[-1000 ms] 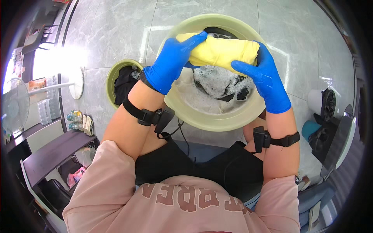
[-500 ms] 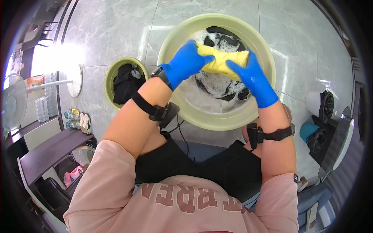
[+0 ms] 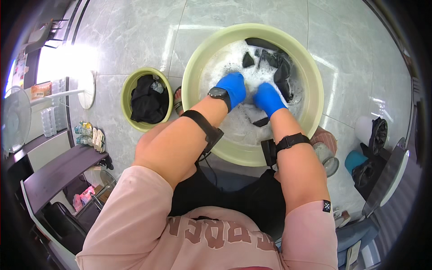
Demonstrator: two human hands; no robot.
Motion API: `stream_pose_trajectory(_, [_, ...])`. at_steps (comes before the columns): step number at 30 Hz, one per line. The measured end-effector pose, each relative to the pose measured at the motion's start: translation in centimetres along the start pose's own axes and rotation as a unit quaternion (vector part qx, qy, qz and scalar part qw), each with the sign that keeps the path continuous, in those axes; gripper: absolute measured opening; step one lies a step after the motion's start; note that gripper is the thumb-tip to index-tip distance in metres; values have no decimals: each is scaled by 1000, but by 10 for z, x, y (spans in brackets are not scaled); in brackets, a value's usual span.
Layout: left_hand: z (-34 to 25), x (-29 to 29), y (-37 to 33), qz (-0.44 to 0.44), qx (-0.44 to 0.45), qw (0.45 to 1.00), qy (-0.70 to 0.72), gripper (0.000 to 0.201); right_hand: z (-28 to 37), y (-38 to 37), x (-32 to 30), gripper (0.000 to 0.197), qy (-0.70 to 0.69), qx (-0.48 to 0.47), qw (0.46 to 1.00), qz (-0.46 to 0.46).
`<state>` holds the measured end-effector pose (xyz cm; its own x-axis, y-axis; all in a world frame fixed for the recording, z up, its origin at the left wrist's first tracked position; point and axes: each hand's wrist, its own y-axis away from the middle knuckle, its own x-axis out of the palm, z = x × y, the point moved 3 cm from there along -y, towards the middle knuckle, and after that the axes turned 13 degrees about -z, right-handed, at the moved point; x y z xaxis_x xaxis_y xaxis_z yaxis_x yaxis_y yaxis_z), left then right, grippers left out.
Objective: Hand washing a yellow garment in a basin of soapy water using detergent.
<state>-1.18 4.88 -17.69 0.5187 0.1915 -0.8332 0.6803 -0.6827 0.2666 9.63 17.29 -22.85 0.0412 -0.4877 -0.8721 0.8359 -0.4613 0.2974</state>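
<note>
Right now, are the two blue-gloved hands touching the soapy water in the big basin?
Touching. The head view shows the left hand and right hand plunged into the foamy water inside the large green basin, suds around both gloves.

Glossy pale grey marble-pattern tile floor (image 3: 135, 40) is filling the upper view, thin grout lines crossing it. Strong daylight is glaring off the tiles at upper left (image 3: 67, 63). A white standing fan (image 3: 15, 117) is sitting at the left edge. A dark flat-topped desk (image 3: 58, 173) is lying at lower left, a black chair (image 3: 63, 222) just below it. A dark curved-edge panel (image 3: 387, 175) is standing at right.
</note>
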Motion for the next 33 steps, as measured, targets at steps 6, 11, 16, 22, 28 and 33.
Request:
stream_pose_trajectory(6, [7,-35,10,-47,-59,997,24,38,38,15,-61,47,-27,98,994,29])
stream_pose_trajectory(11, [-8,-73,29,-62,-75,984,147,63,41,40,-97,70,-141,40,978,-146])
stream_pose_trajectory(16, [2,-86,37,6,-148,856,496,37,33,44,-119,57,-432,-61,900,7])
stream_pose_trajectory(22, [12,-101,45,105,-262,686,670,39,39,63,-147,64,-667,39,744,27])
stream_pose_trajectory(28, [-1,-96,35,47,-234,754,611,34,68,54,-148,66,-711,0,702,39])
stream_pose_trajectory(33, [-30,-80,37,-63,-162,821,544,30,74,38,-137,58,-565,4,816,-117])
